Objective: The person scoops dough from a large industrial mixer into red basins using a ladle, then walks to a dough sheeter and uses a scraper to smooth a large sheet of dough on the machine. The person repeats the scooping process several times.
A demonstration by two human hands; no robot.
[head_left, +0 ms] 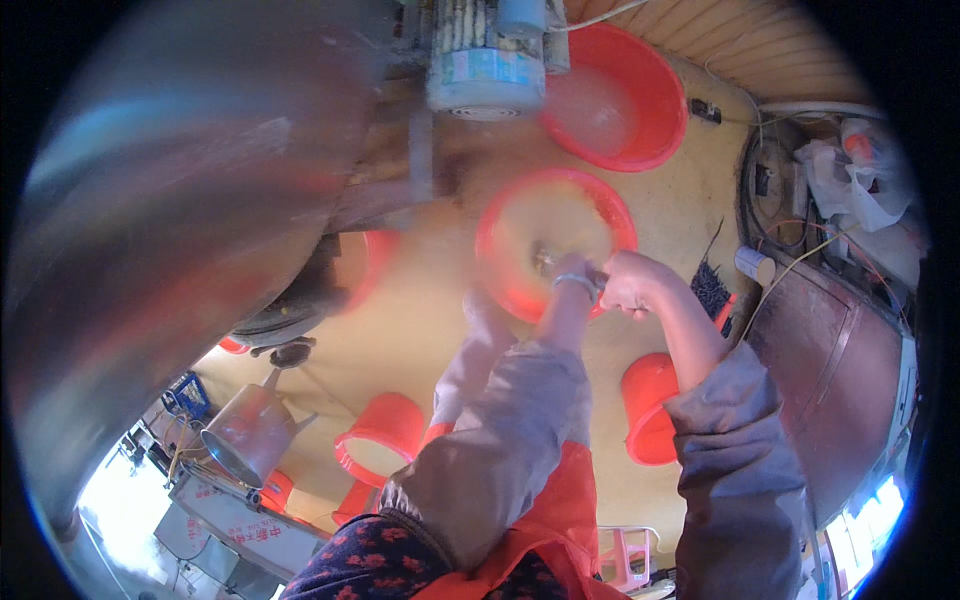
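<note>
A red tub of cloudy beige liquid sits on the floor ahead of me. The head of a tool shows in the liquid, too blurred to make out its shape. My left hand, a bangle at its wrist, is closed around the tool's handle over the tub's near right part. Just right of it my right hand is also closed on the handle, thumb and fingers wrapped round. The left fingers are partly hidden.
Motor above; red tub behind; red buckets either side; metal pot lower left; big metal vessel left; brush, cylindrical can, cables and brown cabinet right; pink stool below.
</note>
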